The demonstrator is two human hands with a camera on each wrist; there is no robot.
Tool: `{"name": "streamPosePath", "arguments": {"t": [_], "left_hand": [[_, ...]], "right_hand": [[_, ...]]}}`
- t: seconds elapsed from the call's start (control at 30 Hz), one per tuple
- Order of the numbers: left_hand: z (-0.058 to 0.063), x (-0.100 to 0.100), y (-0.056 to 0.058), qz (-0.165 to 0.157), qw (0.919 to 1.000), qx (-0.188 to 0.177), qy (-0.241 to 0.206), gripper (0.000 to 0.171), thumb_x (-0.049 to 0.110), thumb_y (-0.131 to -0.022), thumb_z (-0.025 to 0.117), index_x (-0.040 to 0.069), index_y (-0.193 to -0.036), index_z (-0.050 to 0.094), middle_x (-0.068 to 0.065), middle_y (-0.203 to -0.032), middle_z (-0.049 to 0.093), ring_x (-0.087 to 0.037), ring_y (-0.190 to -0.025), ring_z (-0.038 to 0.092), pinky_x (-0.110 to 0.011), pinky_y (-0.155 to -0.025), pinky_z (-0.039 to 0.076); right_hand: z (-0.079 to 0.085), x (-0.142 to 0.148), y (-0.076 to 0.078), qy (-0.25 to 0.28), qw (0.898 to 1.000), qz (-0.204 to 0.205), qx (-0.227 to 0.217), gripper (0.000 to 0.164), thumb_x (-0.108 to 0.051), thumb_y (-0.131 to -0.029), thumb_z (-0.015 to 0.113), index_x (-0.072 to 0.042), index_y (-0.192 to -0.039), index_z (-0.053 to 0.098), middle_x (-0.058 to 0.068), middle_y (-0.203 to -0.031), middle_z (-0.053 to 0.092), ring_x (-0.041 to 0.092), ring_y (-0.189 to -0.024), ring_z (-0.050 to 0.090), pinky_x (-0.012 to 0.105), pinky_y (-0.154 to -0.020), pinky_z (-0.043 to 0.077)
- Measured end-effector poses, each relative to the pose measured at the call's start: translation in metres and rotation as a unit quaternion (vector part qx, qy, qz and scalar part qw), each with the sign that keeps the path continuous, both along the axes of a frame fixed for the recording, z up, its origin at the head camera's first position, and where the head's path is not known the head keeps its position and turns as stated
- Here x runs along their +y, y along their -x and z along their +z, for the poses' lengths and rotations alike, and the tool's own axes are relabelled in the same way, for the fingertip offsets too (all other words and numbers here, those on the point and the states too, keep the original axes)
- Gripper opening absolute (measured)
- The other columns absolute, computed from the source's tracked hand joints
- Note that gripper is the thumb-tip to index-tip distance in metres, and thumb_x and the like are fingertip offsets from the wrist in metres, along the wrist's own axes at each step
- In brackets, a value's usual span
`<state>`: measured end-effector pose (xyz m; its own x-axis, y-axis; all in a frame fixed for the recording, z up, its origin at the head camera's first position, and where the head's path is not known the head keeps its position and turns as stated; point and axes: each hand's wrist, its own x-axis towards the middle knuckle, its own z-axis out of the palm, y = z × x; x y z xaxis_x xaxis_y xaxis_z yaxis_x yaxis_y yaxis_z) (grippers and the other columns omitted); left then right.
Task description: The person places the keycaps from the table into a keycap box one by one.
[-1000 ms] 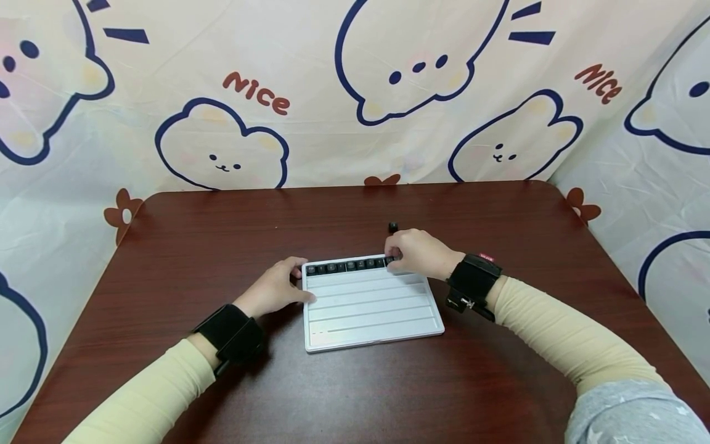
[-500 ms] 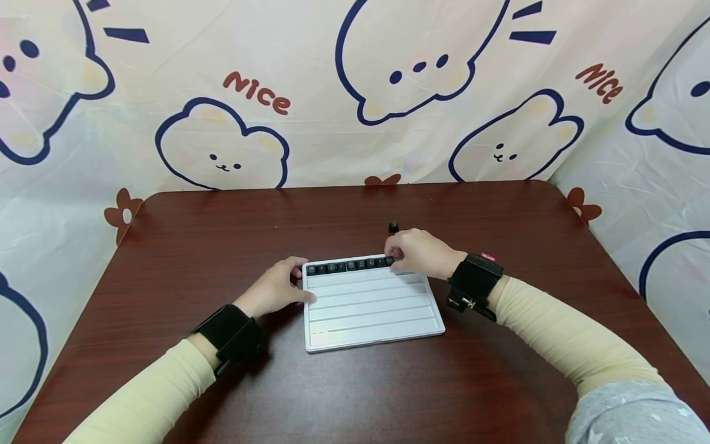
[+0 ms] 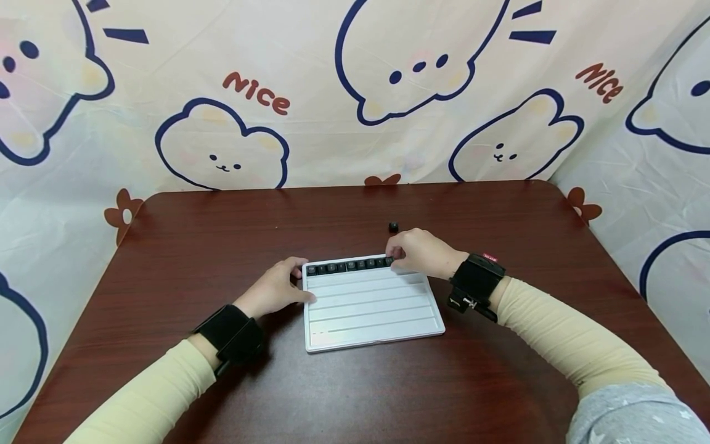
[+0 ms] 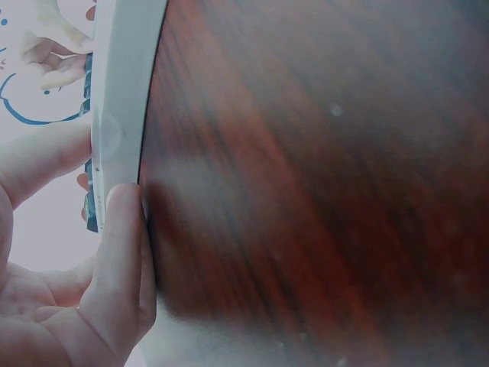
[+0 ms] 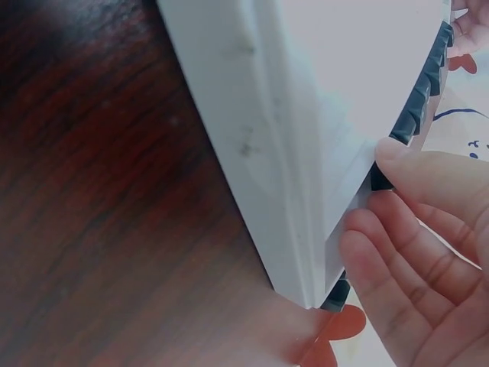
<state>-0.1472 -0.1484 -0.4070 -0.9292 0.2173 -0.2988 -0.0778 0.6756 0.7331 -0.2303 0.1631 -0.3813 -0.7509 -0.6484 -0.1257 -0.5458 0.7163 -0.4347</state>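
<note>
A white ridged tray [image 3: 371,308] lies on the table, a row of black keycaps [image 3: 350,266] along its far edge. My left hand [image 3: 277,287] grips its left edge; thumb and fingers straddle the white rim [image 4: 122,99] in the left wrist view. At the right end of the row, my right hand [image 3: 423,251] pinches a black keycap [image 5: 380,180] between thumb and fingers, which partly cover it. Just beyond the tray's far edge, a loose black keycap [image 3: 393,227] sits on the table, close to the right hand.
The dark red-brown wooden table [image 3: 222,228] extends around the tray. Behind it hangs a pale cloth [image 3: 333,148] printed with cartoon animals and the word Nice. Black bands [image 3: 476,283] are strapped round both wrists.
My right hand has shifted very slightly to the right, still at the right end of the keycap row. The left hand, the tray and the loose keycap stay in place.
</note>
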Motion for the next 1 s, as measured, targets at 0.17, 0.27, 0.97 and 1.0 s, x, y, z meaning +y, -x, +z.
{"name": "streamPosePath", "arguments": {"t": [0.17,0.27,0.97,1.0], "left_hand": [[0.0013,0.0003,0.0002,0.001,1.0,0.0,0.001,0.078,0.014,-0.085,0.085,-0.002,-0.15,0.044,-0.017,-0.123,0.055,-0.026,-0.092,0.052,-0.034,-0.072,0.045],[0.002,0.0006,0.0,0.001,1.0,0.001,0.002,0.078,0.014,-0.085,0.085,-0.002,-0.15,0.044,-0.017,-0.123,0.055,-0.026,-0.093,0.052,-0.034,-0.073,0.044],[-0.0012,0.0,-0.0003,0.001,0.9999,0.01,0.008,0.077,0.014,-0.084,0.086,-0.003,-0.148,0.046,-0.016,-0.12,0.056,-0.025,-0.09,0.052,-0.034,-0.072,0.044],[-0.0009,0.0001,-0.0003,0.001,0.9999,0.01,0.007,0.077,0.014,-0.084,0.086,-0.003,-0.148,0.046,-0.016,-0.12,0.056,-0.025,-0.091,0.052,-0.034,-0.072,0.044]], "right_hand": [[0.0017,-0.0009,-0.0003,-0.005,1.0,0.0,0.005,0.015,-0.007,-0.088,0.082,-0.009,-0.102,0.075,0.0,-0.088,0.068,0.018,-0.083,0.06,0.034,-0.077,0.054],[0.0016,-0.001,-0.0005,-0.006,1.0,-0.002,0.005,0.016,-0.007,-0.088,0.082,-0.009,-0.103,0.076,0.0,-0.088,0.068,0.018,-0.082,0.06,0.033,-0.077,0.053],[-0.0005,0.003,-0.0027,0.004,1.0,0.004,0.006,0.018,-0.005,-0.088,0.081,-0.008,-0.105,0.076,0.0,-0.089,0.069,0.016,-0.082,0.061,0.033,-0.076,0.053],[-0.0003,0.0029,-0.0027,0.004,1.0,0.003,0.005,0.018,-0.006,-0.088,0.081,-0.008,-0.105,0.076,0.0,-0.089,0.069,0.017,-0.082,0.061,0.033,-0.076,0.053]]}}
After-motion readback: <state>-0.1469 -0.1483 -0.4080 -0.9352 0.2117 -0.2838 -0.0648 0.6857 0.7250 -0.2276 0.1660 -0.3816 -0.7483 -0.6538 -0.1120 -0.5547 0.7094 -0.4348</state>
